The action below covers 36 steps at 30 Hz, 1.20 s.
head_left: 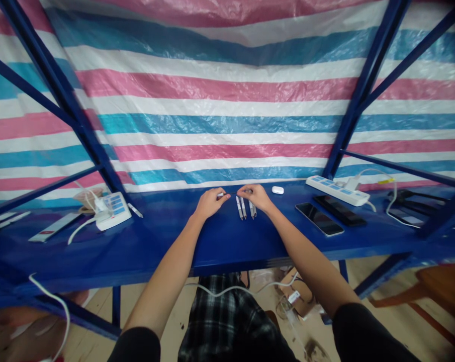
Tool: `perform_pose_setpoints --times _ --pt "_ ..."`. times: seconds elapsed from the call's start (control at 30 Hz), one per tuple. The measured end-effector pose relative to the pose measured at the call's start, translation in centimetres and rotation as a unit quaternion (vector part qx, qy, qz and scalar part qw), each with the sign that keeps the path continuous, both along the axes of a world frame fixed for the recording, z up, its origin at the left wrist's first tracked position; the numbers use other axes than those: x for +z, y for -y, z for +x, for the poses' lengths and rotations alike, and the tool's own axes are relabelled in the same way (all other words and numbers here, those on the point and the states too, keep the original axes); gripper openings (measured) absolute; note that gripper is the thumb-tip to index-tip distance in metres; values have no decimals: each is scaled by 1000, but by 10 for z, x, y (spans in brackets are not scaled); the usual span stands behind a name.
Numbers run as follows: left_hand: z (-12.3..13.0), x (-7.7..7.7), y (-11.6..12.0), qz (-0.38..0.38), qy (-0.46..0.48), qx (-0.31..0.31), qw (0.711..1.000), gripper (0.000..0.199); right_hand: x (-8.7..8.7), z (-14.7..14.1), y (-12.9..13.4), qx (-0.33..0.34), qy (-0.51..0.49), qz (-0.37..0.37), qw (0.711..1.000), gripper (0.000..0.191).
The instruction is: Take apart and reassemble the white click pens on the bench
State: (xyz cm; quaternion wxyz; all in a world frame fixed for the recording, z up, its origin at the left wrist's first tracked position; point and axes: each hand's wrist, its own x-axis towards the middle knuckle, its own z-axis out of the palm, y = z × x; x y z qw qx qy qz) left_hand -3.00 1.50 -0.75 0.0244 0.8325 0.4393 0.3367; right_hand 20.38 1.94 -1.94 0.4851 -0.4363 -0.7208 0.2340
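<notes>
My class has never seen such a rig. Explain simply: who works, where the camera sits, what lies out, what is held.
No machine here, only a person's two bare hands. The one picture comes from a head-worn camera looking forward and down. On the blue table lie slim white pens, a small white case, two dark phone-like devices and, at either side, a power strip. The left hand pinches a pale piece; between it and the right hand runs a thin dark piece, too small to name.
</notes>
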Motion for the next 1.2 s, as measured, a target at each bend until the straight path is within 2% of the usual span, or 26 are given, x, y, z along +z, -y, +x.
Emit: perform_pose_setpoints --times 0.13,0.53,0.73,1.1,1.2 --pt "-3 -4 -7 5 -4 -38 999 23 -2 6 -5 -24 -23 -13 999 35" --pt "-11 -8 -16 -8 5 -52 999 33 -7 19 -17 -25 -43 -30 998 39" --pt "-10 -7 -14 -14 13 -58 998 33 -5 19 -14 -26 -37 -28 999 39" --pt "2 -9 -12 -56 41 -112 991 36 -3 4 -2 -6 13 -29 999 36" --pt "3 -8 -10 -75 66 -102 990 34 -1 2 1 -5 22 -24 999 33"
